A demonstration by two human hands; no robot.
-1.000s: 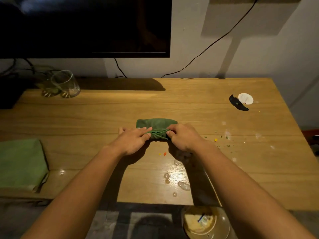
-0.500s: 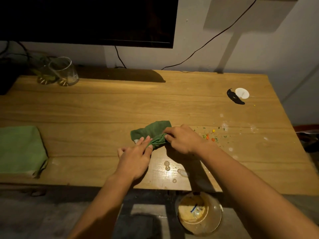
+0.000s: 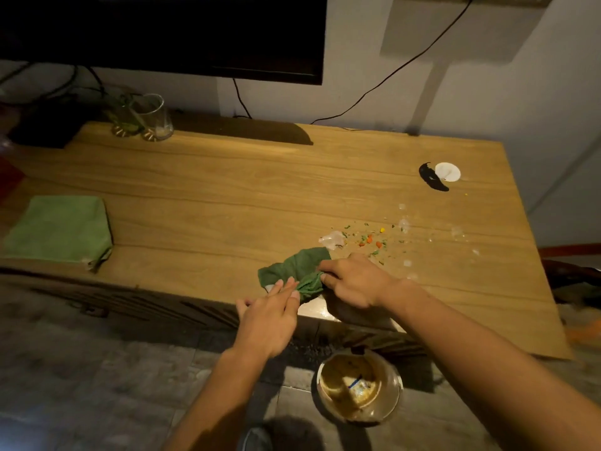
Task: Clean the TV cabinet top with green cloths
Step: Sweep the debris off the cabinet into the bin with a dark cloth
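A dark green cloth [image 3: 294,268] lies bunched at the front edge of the wooden cabinet top [image 3: 260,196]. My right hand [image 3: 353,279] pinches its gathered right end. My left hand [image 3: 268,315] hangs just off the front edge with fingers spread, its fingertips touching the cloth's near side. A light green folded cloth [image 3: 61,229] rests at the left end of the top. Coloured food crumbs [image 3: 370,240] and wet spots are scattered just beyond my right hand.
A bowl of brownish waste [image 3: 356,387] stands on the floor below the front edge. Two glasses [image 3: 144,117] stand at the back left under the TV [image 3: 162,30]. A white lid with a black smear [image 3: 439,174] lies at the back right. Cables hang down the wall.
The cloth has been dragged toward the front edge. My left hand has slid back off the edge and opened, while my right hand keeps its hold. The water drops by the edge are gone.
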